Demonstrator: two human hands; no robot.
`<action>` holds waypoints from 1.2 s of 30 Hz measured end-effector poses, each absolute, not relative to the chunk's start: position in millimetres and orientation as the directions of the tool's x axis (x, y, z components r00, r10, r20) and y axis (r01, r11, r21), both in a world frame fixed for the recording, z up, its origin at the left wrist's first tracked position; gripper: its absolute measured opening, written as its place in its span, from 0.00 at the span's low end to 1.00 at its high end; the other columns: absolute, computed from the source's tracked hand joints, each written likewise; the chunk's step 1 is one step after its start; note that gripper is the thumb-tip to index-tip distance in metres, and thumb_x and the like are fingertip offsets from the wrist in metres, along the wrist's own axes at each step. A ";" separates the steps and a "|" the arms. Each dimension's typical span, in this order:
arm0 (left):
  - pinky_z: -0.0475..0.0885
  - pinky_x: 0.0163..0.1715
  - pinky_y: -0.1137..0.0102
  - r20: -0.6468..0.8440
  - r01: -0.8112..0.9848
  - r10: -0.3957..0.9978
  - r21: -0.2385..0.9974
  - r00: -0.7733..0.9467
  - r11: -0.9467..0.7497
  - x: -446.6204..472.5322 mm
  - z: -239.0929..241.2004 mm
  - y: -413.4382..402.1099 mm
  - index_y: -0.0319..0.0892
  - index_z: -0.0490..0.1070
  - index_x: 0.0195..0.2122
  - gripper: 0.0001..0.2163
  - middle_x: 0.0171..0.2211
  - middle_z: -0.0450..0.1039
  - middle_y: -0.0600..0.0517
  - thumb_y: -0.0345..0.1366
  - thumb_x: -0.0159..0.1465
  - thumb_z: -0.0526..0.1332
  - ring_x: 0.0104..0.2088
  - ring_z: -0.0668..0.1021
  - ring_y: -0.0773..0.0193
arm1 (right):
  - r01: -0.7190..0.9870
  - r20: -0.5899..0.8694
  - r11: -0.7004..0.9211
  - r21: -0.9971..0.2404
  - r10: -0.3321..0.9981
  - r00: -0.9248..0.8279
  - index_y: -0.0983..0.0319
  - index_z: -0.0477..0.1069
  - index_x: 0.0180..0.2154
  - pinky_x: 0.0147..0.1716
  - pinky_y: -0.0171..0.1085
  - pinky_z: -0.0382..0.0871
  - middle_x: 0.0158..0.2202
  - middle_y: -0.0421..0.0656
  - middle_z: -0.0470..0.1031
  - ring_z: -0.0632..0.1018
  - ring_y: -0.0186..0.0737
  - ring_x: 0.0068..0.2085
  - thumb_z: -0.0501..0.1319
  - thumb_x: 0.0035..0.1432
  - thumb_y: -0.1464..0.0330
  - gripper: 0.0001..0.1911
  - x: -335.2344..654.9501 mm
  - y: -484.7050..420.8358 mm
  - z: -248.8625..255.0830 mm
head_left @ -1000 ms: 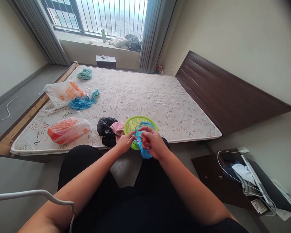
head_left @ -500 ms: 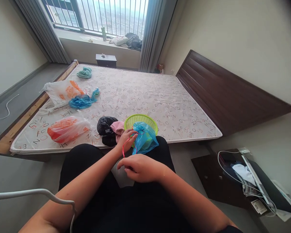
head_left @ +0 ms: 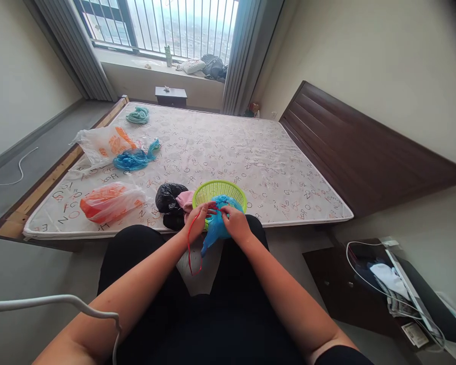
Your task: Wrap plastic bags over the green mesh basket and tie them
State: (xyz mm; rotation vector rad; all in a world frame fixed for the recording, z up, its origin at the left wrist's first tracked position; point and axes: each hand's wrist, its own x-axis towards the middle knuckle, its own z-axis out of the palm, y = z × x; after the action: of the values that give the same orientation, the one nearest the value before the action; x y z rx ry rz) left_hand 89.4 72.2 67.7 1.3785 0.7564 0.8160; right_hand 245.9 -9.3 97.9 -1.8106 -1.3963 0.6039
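Note:
A blue plastic bag [head_left: 216, 232] hangs in front of me at the mattress edge, bunched at its neck. My left hand [head_left: 198, 219] is at the neck's left side, fingers closed on a thin red string [head_left: 189, 247]. The string's loose loop dangles below that hand, between my knees. On the other side, my right hand [head_left: 235, 223] pinches at the neck, where a bit of red string shows between the fingertips of both hands. Behind the bag stands a lime-green mesh basket [head_left: 213, 188]. Pink cloth [head_left: 186, 199] and a black plastic bag [head_left: 169, 197] lie left of it.
On the mattress [head_left: 273, 172] lie a red-and-clear plastic bag [head_left: 110, 203], a white-and-orange bag [head_left: 102, 144], another blue bag [head_left: 131, 159] and a teal coil [head_left: 138, 115]. A dark nightstand [head_left: 338, 289] stands at right. A white cable [head_left: 61, 304] crosses my left forearm.
My right hand has moved up and away from below the bag to pinch at its neck. The bag is now gathered tighter, and the string's loop hangs lower.

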 end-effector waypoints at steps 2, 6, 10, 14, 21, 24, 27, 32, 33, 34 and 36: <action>0.77 0.42 0.63 -0.017 -0.090 0.875 0.994 0.483 0.069 86.1 68.7 79.1 0.37 0.75 0.55 0.31 0.47 0.81 0.40 0.60 0.71 0.52 0.42 0.83 0.55 | 0.461 0.049 -0.105 -0.881 0.950 0.309 0.57 0.76 0.42 0.46 0.44 0.73 0.41 0.45 0.80 0.80 0.44 0.40 0.58 0.63 0.63 0.10 258.1 -8.3 101.6; 0.77 0.35 0.67 -0.116 -0.212 0.907 0.953 0.405 0.217 71.3 74.8 102.2 0.35 0.74 0.55 0.31 0.34 0.81 0.44 0.60 0.70 0.53 0.33 0.83 0.59 | -0.091 -0.069 -0.042 -0.995 0.947 0.314 0.58 0.73 0.36 0.41 0.43 0.76 0.36 0.44 0.80 0.82 0.46 0.40 0.63 0.56 0.58 0.11 285.7 -9.9 127.0; 0.77 0.30 0.71 -0.242 -0.353 0.880 0.848 0.408 0.396 53.5 89.2 125.4 0.37 0.73 0.54 0.26 0.32 0.80 0.46 0.55 0.73 0.53 0.29 0.82 0.63 | -0.462 -0.120 0.034 -0.886 0.946 0.300 0.58 0.62 0.25 0.45 0.46 0.77 0.37 0.44 0.80 0.82 0.49 0.46 0.66 0.54 0.55 0.19 312.7 -6.8 157.0; 0.77 0.28 0.73 -0.334 -0.418 0.841 0.752 0.425 0.510 41.8 101.3 137.8 0.38 0.73 0.51 0.17 0.36 0.81 0.47 0.45 0.75 0.53 0.30 0.83 0.65 | -0.462 -0.155 0.003 -0.887 0.940 0.304 0.58 0.59 0.26 0.36 0.39 0.76 0.35 0.38 0.77 0.75 0.32 0.28 0.68 0.53 0.50 0.24 318.9 0.1 167.6; 0.79 0.37 0.71 -0.235 -0.373 0.795 0.785 0.559 0.495 36.8 101.2 137.2 0.38 0.75 0.51 0.13 0.50 0.80 0.43 0.35 0.66 0.66 0.40 0.84 0.61 | 0.249 -0.346 -0.356 -0.901 0.935 0.082 0.61 0.75 0.37 0.21 0.30 0.61 0.31 0.39 0.77 0.71 0.29 0.25 0.78 0.43 0.59 0.22 299.5 6.7 147.9; 0.78 0.37 0.70 -0.237 -0.370 0.806 0.794 0.543 0.483 35.5 100.4 138.3 0.40 0.74 0.53 0.15 0.54 0.78 0.43 0.38 0.68 0.65 0.42 0.84 0.60 | 0.487 -0.413 -0.329 -0.809 0.908 -0.073 0.61 0.80 0.35 0.22 0.32 0.60 0.27 0.39 0.77 0.72 0.31 0.24 0.78 0.41 0.62 0.19 302.7 4.6 149.0; 0.79 0.38 0.66 -0.290 -0.368 0.762 0.741 0.579 0.562 32.1 102.5 139.6 0.40 0.74 0.54 0.20 0.56 0.76 0.40 0.50 0.72 0.56 0.45 0.84 0.56 | 0.542 -0.433 -0.286 -0.790 0.886 -0.164 0.60 0.80 0.31 0.23 0.32 0.60 0.24 0.38 0.75 0.71 0.32 0.24 0.75 0.46 0.61 0.12 307.6 2.2 154.7; 0.77 0.30 0.65 -0.313 -0.376 0.676 0.642 0.667 0.668 24.0 108.8 138.6 0.40 0.74 0.57 0.30 0.49 0.80 0.39 0.57 0.74 0.44 0.29 0.80 0.62 | 0.302 -0.220 -0.239 -0.923 0.971 0.096 0.61 0.79 0.33 0.26 0.33 0.63 0.22 0.36 0.71 0.68 0.31 0.24 0.69 0.53 0.53 0.17 316.6 1.2 157.9; 0.74 0.26 0.68 -0.314 -0.379 0.672 0.634 0.671 0.674 21.9 110.1 138.9 0.40 0.74 0.57 0.29 0.46 0.81 0.40 0.55 0.75 0.44 0.22 0.75 0.67 | 0.188 -0.182 -0.214 -0.959 0.968 0.174 0.62 0.78 0.33 0.28 0.33 0.66 0.23 0.37 0.71 0.70 0.31 0.25 0.70 0.53 0.52 0.18 319.9 0.8 157.7; 0.70 0.21 0.71 -0.314 -0.387 0.671 0.623 0.672 0.680 19.5 111.3 139.6 0.40 0.75 0.57 0.28 0.44 0.82 0.41 0.53 0.76 0.43 0.17 0.68 0.71 | 0.065 -0.158 -0.180 -0.982 0.956 0.248 0.61 0.77 0.34 0.31 0.34 0.69 0.23 0.36 0.71 0.71 0.32 0.27 0.71 0.51 0.52 0.19 323.8 -0.2 157.7; 0.62 0.15 0.75 -0.308 -0.414 0.666 0.589 0.679 0.694 14.4 113.4 142.4 0.40 0.75 0.57 0.27 0.39 0.83 0.43 0.50 0.77 0.42 0.13 0.57 0.76 | -0.168 -0.156 -0.101 -0.981 0.920 0.359 0.60 0.74 0.34 0.33 0.36 0.73 0.21 0.34 0.66 0.73 0.34 0.28 0.73 0.49 0.53 0.20 332.9 -4.0 158.6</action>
State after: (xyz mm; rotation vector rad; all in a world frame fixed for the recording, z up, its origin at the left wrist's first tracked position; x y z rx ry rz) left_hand 14.4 142.4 113.4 0.5076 0.5383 0.6364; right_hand 332.9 -4.0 158.6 -1.3502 -0.7571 1.0807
